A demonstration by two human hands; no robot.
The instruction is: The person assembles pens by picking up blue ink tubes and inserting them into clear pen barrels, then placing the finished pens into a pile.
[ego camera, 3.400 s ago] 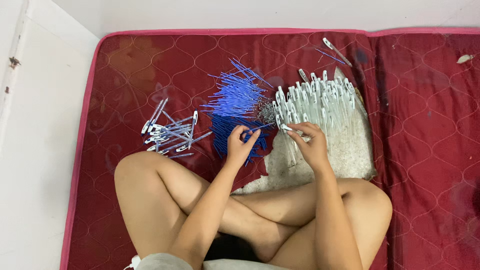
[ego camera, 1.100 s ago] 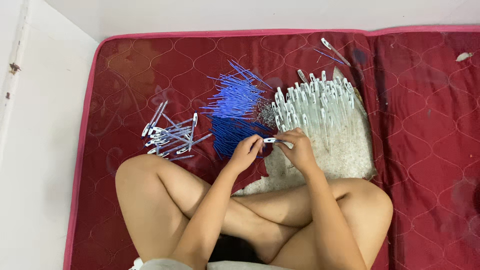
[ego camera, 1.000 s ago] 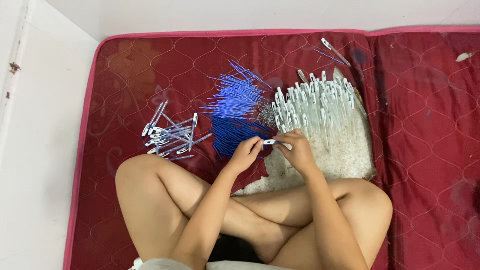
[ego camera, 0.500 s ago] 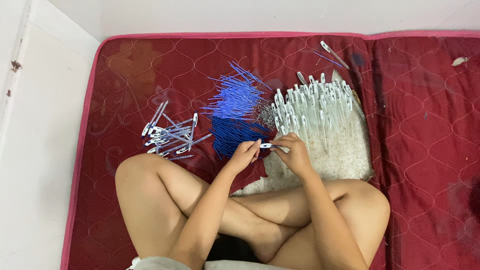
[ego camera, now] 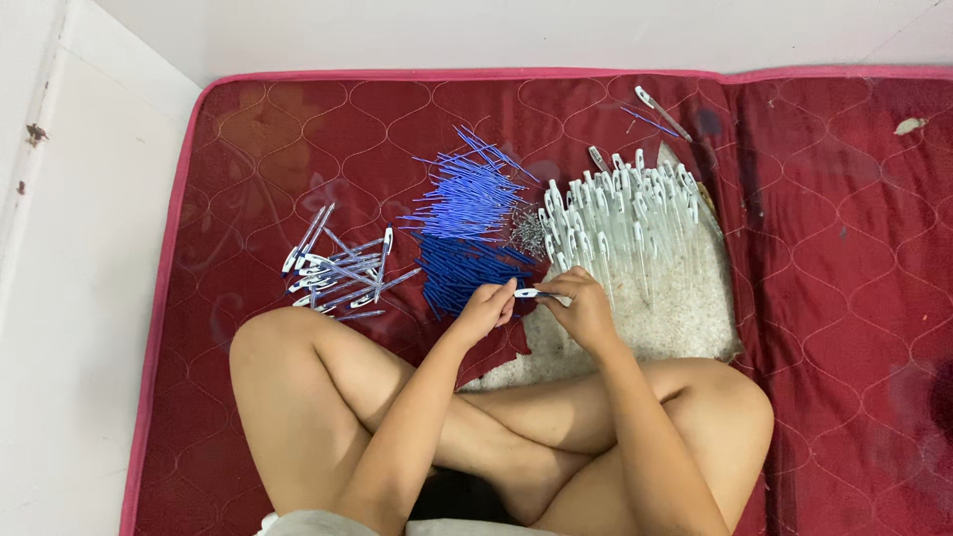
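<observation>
Holding one pen barrel (ego camera: 537, 293) between left hand (ego camera: 486, 310) and right hand (ego camera: 586, 310), fingers closed on its ends, above red mattress (ego camera: 834, 258), between blue refills (ego camera: 467, 233) and clear barrels (ego camera: 625, 223).

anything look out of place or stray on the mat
Yes: one clear pen barrel and a thin blue refill lie alone near the red quilted mat's top edge, apart from the sorted piles. A pale scrap sits at the far right.
</observation>
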